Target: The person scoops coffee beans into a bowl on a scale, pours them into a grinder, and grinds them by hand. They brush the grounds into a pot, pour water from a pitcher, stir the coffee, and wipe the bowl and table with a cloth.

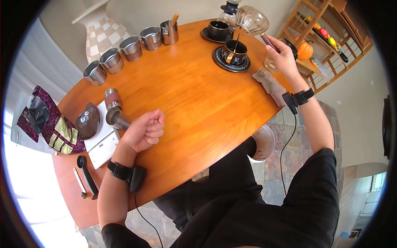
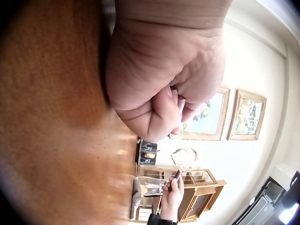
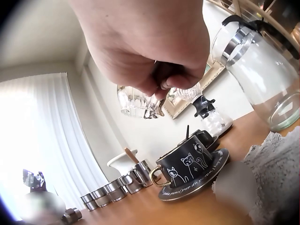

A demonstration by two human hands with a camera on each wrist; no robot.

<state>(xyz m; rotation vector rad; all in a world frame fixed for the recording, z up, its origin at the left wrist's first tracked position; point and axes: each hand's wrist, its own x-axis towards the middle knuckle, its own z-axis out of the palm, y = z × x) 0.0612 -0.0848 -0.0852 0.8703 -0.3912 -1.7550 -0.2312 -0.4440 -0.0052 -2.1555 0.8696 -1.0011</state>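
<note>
My right hand (image 1: 283,58) grips the dark handle (image 1: 271,42) of a ribbed glass coffee dripper (image 1: 253,20), held up over the far right of the table. Brownish marks streak the glass. Below and left of it, a black cup with white cat drawings (image 3: 190,161) sits on a black saucer (image 3: 194,187), a thin spoon (image 1: 237,42) standing in it. Beside my right wrist are a glass carafe (image 3: 269,79) and a grey cloth (image 1: 269,84). Near the left side, my left hand (image 1: 144,131) rests at the tabletop, fingers loosely curled, holding nothing visible.
Several metal cups (image 1: 131,48) line the far left edge. A second black cup (image 1: 218,29) stands at the back. Around my left arm lie a white scale (image 1: 101,149), a patterned bag (image 1: 53,124), a hand grinder (image 1: 112,99) and a black scoop (image 1: 87,175).
</note>
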